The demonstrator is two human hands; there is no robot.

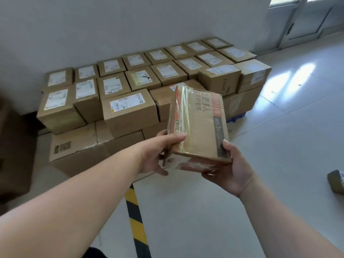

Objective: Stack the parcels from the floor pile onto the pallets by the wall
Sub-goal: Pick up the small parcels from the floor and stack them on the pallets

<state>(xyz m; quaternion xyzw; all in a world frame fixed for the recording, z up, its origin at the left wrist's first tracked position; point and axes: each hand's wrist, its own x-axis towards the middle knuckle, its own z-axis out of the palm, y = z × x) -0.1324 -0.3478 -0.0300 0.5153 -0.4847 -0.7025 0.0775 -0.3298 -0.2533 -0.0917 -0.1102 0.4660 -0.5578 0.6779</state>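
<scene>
Held in mid-air by both hands: parcel (199,127), brown carton, tilted, far end higher than near end. In front of stack (128,110), clear of it, above floor (279,146).

Left hand (158,155) gripping near left corner: thumb laid across top face, fingers curled round side and underneath. Fingers partly hidden behind carton.

Right hand (230,170) gripping near right corner: thumb pressed on top edge, fingers wrapped beneath near end. Only fingertips showing below carton, blurred.

Clear tape along top of parcel, glare over it. Orange band and printed characters on top face, upside down to camera, hard to read. Underside not visible.

Stack against wall (130,25): cartons in rows, at least two tiers, larger cartons below. White labels (55,99) on upper tier, print too blurred to read. Middle front of stack hidden behind parcel.

Pallet (236,119): only a blue corner showing under right end of stack, rest covered.

Yellow-black stripe (135,220) on floor, from bottom edge towards stack. Far end hidden behind left forearm.

Small box (337,181) on floor at right, cut off by frame edge. Door (307,21) top right, cut off at top. Dark shape (13,146) at left edge, blurred, not identifiable.
</scene>
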